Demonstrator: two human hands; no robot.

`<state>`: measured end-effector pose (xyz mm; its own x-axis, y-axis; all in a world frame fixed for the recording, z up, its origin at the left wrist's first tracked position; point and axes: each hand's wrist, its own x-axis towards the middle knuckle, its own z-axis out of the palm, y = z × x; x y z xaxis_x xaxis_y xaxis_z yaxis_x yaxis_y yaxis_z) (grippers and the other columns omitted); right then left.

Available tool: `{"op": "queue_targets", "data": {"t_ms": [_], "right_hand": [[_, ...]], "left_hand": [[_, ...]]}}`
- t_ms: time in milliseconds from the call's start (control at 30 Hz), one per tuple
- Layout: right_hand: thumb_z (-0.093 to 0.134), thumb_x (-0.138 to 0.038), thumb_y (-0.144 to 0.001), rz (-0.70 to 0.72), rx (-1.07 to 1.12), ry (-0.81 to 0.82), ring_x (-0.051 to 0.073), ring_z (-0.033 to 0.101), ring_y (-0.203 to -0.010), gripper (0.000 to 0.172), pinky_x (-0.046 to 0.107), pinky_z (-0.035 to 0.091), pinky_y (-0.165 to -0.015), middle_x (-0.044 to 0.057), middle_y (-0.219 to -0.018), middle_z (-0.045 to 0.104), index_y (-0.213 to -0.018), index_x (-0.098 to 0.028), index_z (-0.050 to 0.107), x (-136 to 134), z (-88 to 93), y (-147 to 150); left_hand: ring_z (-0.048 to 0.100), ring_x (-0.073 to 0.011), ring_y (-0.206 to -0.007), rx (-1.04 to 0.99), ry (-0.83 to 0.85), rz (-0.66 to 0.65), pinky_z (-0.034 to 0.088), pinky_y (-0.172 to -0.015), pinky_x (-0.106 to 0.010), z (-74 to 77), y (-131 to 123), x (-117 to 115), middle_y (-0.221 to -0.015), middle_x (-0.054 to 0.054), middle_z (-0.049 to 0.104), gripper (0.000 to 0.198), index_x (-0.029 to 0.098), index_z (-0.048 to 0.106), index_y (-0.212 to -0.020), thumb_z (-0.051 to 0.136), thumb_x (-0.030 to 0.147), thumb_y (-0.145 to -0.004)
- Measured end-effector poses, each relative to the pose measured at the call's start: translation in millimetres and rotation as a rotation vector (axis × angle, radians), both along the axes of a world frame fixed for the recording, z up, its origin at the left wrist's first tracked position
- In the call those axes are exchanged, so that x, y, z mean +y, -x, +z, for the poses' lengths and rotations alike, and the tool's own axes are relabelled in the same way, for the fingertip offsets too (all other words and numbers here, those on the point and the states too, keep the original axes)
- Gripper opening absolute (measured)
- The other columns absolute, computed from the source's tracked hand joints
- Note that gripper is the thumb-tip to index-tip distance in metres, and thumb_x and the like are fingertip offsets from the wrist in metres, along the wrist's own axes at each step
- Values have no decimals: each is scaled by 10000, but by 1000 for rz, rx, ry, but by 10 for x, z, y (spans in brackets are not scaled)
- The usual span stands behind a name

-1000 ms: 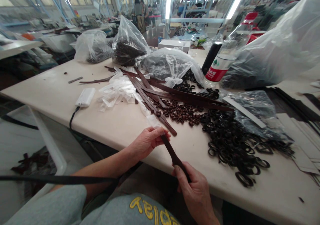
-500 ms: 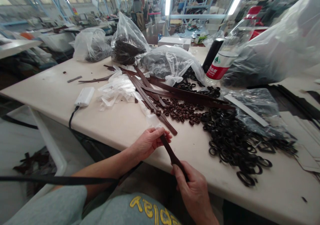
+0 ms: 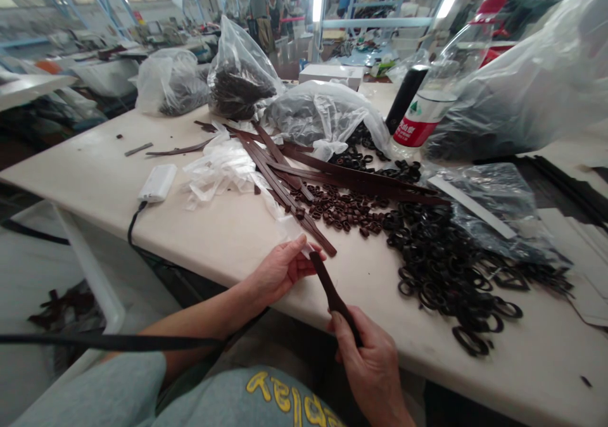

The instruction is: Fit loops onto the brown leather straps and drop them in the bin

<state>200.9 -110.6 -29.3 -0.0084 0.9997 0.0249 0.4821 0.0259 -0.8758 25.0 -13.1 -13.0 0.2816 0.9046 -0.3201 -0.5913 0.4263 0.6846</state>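
Observation:
My right hand is closed around a dark brown strap, thumb on top, the strap slanting up and left. The strap's far end reaches the fingertips of my left hand. Thumb and fingers of my left hand pinch a thin white wrapping strip, which trails back toward a crumpled white pile. Beyond the hands lie more brown straps in a loose bundle. Small brown loops are heaped beside them.
Black rings spread over the table's right side. Clear bags stand at the back, near a cut plastic bottle holding a black object. A white power bank with a black cable sits at left. The table's front edge runs below my hands.
The strap's far end has come out from under my left thumb and now shows at the fingertips, with white wrapping beside it. My right hand has shifted slightly right. The view has tilted a little.

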Motion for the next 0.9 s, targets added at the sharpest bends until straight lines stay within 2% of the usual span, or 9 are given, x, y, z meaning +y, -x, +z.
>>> {"op": "queue_targets", "data": {"t_ms": [133,333,567,900], "right_hand": [[510,-478,-961,-54,39,61,134,511,-452,358,242,382,-479,-25,-534,566,-805,-198,670,-7,46,23],[512,-479,-960,-28,37,25,144,540,-478,362,240,381,-464,-16,-545,571,-806,-193,672,-11,21,30],[516,-492,-958,-55,67,30,152,557,-509,364,240,397,-462,-4,-585,595,-840,-191,684,-33,57,49],[521,-426,-968,-20,14,-115,151,595,-535,304,233,437,-481,21,-697,677,-938,-194,716,-25,3,16]], "left_hand": [[702,-193,-775,3,-10,0,557,-751,-265,5,-6,-10,-839,-107,752,446,114,752,-849,847,536,-739],[697,-195,-775,32,-41,-15,550,-759,-268,22,16,-39,-836,-117,748,477,92,759,-859,846,545,-737],[675,-158,-696,40,-12,55,543,-719,-247,24,50,-36,-790,-87,740,466,100,751,-822,869,537,-710],[680,-168,-700,51,1,86,548,-708,-256,25,26,-14,-788,-84,734,500,100,733,-800,898,550,-656]]}}
